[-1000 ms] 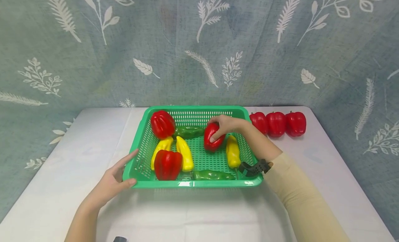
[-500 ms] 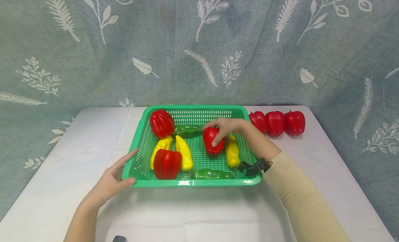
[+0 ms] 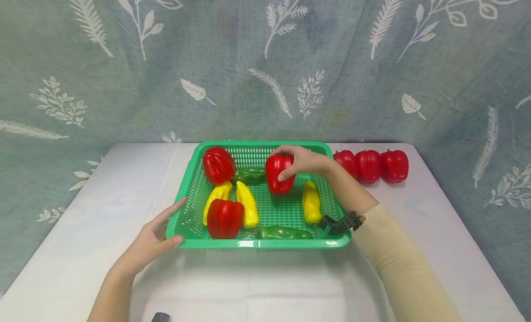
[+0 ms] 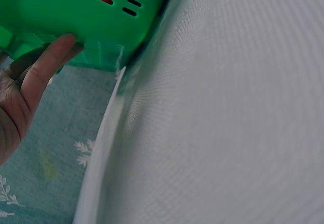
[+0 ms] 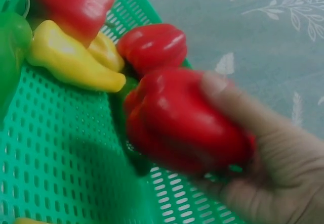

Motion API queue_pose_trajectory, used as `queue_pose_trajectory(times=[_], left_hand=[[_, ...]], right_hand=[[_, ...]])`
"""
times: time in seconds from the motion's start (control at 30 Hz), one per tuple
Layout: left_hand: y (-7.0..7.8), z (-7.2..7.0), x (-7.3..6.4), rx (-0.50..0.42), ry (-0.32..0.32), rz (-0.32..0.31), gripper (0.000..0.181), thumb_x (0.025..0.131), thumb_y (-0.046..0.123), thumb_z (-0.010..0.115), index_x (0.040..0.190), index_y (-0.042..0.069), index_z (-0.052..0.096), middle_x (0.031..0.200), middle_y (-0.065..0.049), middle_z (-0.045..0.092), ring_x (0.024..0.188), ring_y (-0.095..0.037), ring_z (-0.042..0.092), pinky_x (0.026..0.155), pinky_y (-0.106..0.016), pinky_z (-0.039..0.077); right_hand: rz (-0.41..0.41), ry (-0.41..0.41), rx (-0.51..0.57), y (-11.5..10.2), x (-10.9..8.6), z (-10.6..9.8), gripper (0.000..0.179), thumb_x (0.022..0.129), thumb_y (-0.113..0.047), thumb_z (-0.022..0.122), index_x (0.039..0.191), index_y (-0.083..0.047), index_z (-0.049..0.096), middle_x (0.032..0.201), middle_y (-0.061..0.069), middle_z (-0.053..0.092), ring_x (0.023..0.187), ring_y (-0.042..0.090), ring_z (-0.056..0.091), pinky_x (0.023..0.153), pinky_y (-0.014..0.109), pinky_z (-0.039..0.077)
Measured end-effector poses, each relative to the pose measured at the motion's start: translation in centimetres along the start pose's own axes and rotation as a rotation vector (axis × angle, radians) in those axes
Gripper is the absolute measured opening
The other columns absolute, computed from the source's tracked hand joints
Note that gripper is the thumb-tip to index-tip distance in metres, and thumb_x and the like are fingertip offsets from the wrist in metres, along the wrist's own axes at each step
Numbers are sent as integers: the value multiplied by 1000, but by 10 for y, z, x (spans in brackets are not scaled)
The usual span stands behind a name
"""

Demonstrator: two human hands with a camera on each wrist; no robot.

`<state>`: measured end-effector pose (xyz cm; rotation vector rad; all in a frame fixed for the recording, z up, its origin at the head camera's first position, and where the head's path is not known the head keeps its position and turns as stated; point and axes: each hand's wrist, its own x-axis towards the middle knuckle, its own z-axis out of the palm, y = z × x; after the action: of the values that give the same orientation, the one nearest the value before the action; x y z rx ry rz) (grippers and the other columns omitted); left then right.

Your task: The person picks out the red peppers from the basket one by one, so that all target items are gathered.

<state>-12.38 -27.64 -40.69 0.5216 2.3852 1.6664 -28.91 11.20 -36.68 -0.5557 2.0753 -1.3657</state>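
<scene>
My right hand [image 3: 304, 161] grips a red bell pepper [image 3: 279, 175] over the right half of the green plastic basket [image 3: 265, 244]. In the right wrist view the thumb lies along one side of this pepper [image 5: 177, 123], with the other fingers mostly hidden behind it. My left hand [image 3: 150, 237] touches the basket's near left corner, fingers extended along the outer wall and thumb at the front rim. Inside the basket lie two more red bell peppers, one at the back left [image 3: 218, 166] and one at the front [image 3: 225, 219].
The basket also holds yellow peppers [image 3: 247, 205], one of them [image 3: 311, 204] at the right, and green peppers at the back [image 3: 250, 175] and front [image 3: 286, 232]. Three red bell peppers [image 3: 368, 166] stand in a row on the white table right of the basket. A patterned curtain [image 3: 232, 82] hangs behind.
The held bell pepper first dipped toward the near side of the basket, then rose and shifted slightly left in my right hand. My left hand keeps its place at the corner.
</scene>
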Motion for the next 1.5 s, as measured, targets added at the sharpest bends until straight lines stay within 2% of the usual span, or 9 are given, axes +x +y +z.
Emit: queue_pose_trajectory(times=[0.13,0.33,0.73,0.93,1.17,1.33,1.5], left_hand=[[1,1,-1,7,6,5,78,85,-1,64,151,15,24,154,-24,15,117,12,43,82,-20,52],[0,0,-2,8,12,-9,78,85,-2,63,151,15,24,155,-23,15,116,12,44,82,-20,52],[-2,-2,0,19,14,-38,77,87,2,63,151,19,25,155,-22,14,118,14,40,85,-19,50],[-3,-1,0,13,13,-42,76,87,2,63,151,19,25,155,-23,14,116,13,42,85,-20,50],[-2,-1,0,29,18,-39,76,87,3,63,151,20,26,156,-20,14,121,15,33,88,-16,46],[-3,0,0,16,21,-28,76,86,1,63,150,18,26,156,-18,15,123,15,32,89,-15,46],[-3,0,0,15,22,-24,75,87,1,62,150,19,27,157,-15,16,125,15,28,91,-13,43]], right_hand=[[-34,1,82,-7,-2,1,58,77,-12,73,131,-16,51,130,10,51,118,32,46,86,45,53],[-57,13,125,-15,-2,1,55,78,-9,71,131,-14,54,130,11,53,117,32,47,85,45,53],[-127,14,86,-44,-7,2,59,77,-9,72,133,-13,54,128,11,54,116,31,49,83,44,54],[-150,30,52,-51,-15,-2,60,76,-10,74,132,-15,55,126,10,56,114,31,50,82,44,55],[-154,54,6,-56,-28,-8,60,75,-13,76,131,-18,56,126,8,56,115,30,50,82,44,54],[-157,79,-22,-61,-39,-15,60,76,-12,75,132,-17,54,127,8,55,115,30,49,82,44,54],[-129,114,-39,-65,-53,-23,61,75,-15,77,132,-22,55,127,6,54,115,30,49,82,46,54]])
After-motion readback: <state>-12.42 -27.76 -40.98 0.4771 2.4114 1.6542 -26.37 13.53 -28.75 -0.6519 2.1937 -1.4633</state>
